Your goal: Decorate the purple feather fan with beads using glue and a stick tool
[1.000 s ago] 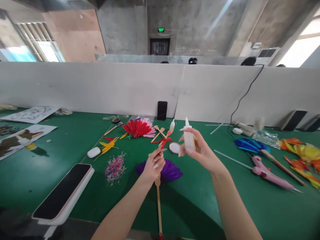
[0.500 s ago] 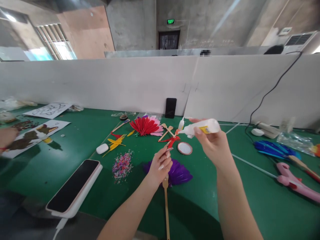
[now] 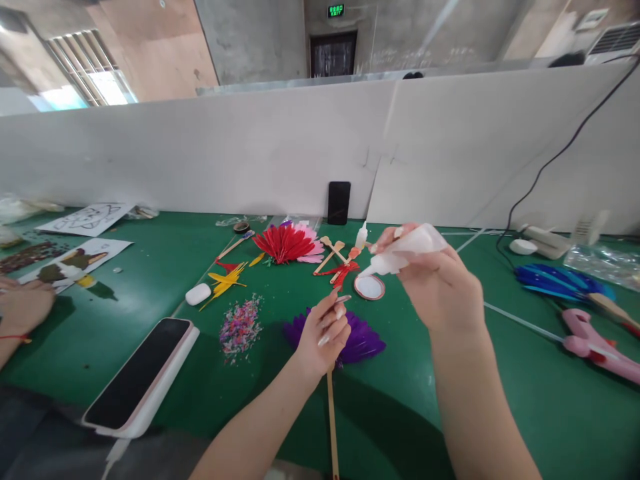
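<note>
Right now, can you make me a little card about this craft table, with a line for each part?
Left hand: fingers pinched, above the purple fan; what they pinch is too small to tell
Right hand: holds the white squeeze bottle, nozzle tilted down
Near nozzle: red-rimmed white disc
Behind hands: red fan, upright black phone
Left side: colourful confetti, flat phone, another person's hand
Right side: blue fan, pink glue gun
</note>
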The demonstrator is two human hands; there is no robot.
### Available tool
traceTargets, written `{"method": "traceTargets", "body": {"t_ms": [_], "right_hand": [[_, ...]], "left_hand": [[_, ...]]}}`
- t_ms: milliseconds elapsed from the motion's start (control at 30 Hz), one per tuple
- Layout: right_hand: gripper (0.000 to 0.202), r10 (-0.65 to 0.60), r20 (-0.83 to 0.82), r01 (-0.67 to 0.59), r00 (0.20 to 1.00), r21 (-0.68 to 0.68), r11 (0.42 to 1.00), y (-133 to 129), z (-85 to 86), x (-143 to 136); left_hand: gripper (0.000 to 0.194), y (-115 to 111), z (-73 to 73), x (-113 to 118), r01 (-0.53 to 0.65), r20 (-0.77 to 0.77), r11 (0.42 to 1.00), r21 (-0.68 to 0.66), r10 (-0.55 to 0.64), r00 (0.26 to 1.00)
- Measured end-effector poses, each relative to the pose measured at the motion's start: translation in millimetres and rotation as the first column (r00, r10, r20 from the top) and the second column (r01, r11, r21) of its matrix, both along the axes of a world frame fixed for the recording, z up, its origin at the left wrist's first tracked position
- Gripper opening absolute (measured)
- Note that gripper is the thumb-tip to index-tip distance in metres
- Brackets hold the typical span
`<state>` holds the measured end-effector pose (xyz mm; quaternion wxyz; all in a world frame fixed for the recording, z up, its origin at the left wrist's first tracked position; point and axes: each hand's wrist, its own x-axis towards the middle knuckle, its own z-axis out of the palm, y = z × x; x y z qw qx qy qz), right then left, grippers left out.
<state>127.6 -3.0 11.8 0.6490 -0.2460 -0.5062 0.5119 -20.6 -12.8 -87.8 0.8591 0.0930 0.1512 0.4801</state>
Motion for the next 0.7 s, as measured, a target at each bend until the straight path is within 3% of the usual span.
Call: {"method": "traceTargets", "body": {"t_ms": [67,200,333,433,700], "right_hand": [[0.008,0.013,-0.094,-0.017,0.995,-0.043,0.999,0,1.7,1],[0.030,-0.049,-0.250,0.011,0.967,-0.152,0.988,3,2.6,1],[0.047,-0.232,-0.319,0.178,0.919,-0.189,0.966,9,0.7,-2],[0.046,-0.313,-0.324,0.280,0.893,-0.146,0.949,12,0.5,-2],[0.039,-0.150,-0.438,0.101,0.886,-0.133,0.986,12,0.1,21]], "left_hand": [[0.043,-2,0.3,2,0.010,-0.005,1.000,-0.015,-0.010,1.000],[0.038,-5,3.8,7,0.031,-0.005,0.999,-0.031,-0.031,1.000],[0.037,-8,9.3,15,0.087,-0.023,0.996,-0.022,-0.087,0.996],[0.039,-9,13.8,21,0.099,-0.021,0.995,-0.022,-0.100,0.995],[0.041,-11,22.8,36,0.059,-0.038,0.998,-0.004,-0.059,0.998]]}}
